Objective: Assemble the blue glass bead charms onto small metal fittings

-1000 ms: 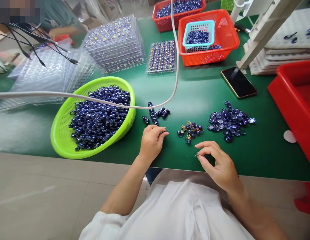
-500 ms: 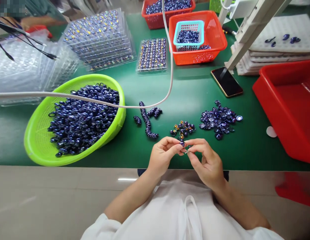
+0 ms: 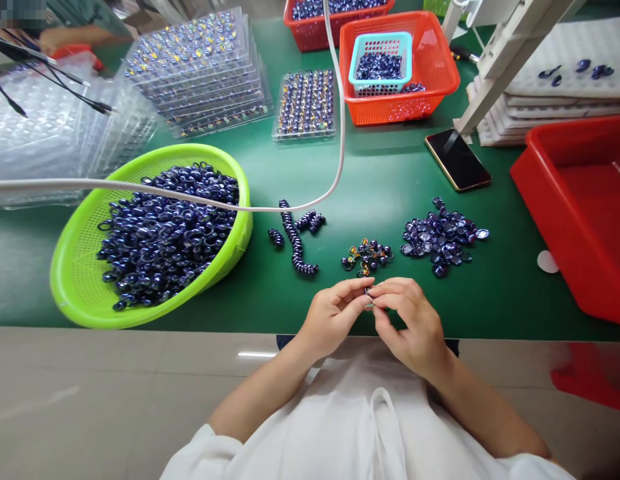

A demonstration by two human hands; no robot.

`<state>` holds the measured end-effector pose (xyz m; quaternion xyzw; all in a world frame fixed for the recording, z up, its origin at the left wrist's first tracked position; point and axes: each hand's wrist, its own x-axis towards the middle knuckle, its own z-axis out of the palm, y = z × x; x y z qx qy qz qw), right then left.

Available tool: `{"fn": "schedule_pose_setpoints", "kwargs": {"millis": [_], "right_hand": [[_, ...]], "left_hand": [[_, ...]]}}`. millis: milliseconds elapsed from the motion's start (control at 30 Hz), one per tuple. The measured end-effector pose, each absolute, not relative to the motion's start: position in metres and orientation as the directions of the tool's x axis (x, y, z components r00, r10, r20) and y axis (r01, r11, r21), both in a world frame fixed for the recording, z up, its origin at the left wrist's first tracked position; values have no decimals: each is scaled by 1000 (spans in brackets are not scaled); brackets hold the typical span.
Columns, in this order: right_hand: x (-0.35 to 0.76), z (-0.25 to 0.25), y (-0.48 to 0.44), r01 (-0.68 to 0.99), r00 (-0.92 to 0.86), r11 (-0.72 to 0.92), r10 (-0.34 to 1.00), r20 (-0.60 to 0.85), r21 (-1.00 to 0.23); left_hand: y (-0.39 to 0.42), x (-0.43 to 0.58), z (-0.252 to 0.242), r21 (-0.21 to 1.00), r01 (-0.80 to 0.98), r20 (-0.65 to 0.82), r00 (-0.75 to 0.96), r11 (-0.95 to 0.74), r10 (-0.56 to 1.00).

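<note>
Over the table's near edge, my left hand [image 3: 333, 317] pinches a small dark blue ring-like piece [image 3: 369, 291] between thumb and fingertips. My right hand [image 3: 413, 323] meets it there, its fingertips closed at the same piece. Fingers cover most of the piece, and a small pale glint shows beneath it. Just beyond my fingertips lies a little heap of dark blue and amber ring-like pieces [image 3: 369, 255]. To the right is a pile of flat, glossy dark blue pieces [image 3: 443, 237]. A row of stacked dark pieces [image 3: 294, 240] stretches out on the left.
A lime-green basket [image 3: 60, 277] full of dark ring-like pieces stands left, with a white cable [image 3: 270, 209] crossing above it. Filled clear trays [image 3: 305, 107], an orange basket [image 3: 433, 67] and a phone [image 3: 457, 160] are farther back. A red bin [image 3: 550, 200] sits right.
My fingertips have drawn closer together around the piece, which is now more hidden. My left hand has shifted slightly right, and the view has moved a little.
</note>
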<state>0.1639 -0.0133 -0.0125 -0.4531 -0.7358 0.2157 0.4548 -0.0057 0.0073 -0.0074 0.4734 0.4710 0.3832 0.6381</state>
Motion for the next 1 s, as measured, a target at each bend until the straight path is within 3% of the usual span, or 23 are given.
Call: {"fn": "schedule_pose_setpoints", "kwargs": {"millis": [133,300,700,1000], "right_hand": [[169,-5,-13,376,-131,339,941,313,-863],[174,-1,-12,429,-20,149,988,156,-891],[174,-8,-12,357,19,87,995,100,-930],[176,5,-11,395,-116,105,991,64,-913]], "left_hand": [[7,-8,-9,958,-40,-264,266,284,927],[2,-7,-13,994,-13,-101,269,108,958],[-1,-5,-12,991,-66,-91,336,119,938],[3,-8,-11,980,95,131,367,-177,921]]}}
